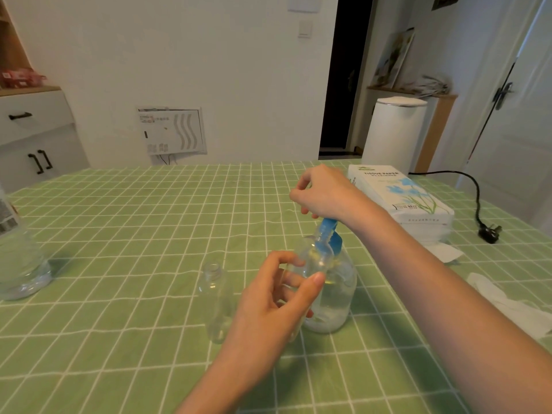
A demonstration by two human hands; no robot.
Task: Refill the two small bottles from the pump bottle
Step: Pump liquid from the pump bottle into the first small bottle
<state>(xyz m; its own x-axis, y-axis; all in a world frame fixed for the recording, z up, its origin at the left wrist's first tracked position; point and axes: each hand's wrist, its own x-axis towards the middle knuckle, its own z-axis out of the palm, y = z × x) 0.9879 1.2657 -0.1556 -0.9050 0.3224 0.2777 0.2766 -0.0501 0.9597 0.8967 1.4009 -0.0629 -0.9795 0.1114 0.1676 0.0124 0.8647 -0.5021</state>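
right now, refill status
Left hand holds small clear plastic bottle at spout. Right hand on blue pump head of clear pump bottle. Second small bottle uncapped alongside. Nothing blocking.

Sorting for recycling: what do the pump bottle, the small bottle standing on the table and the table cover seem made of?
Pump bottle: clear glossy plastic, by the look; liquid shows through, with an opaque blue head. Standing small bottle: transparent, threaded neck; probably plastic, possibly glass. Table cover: green checked sheet with creases, cloth or vinyl, unclear.
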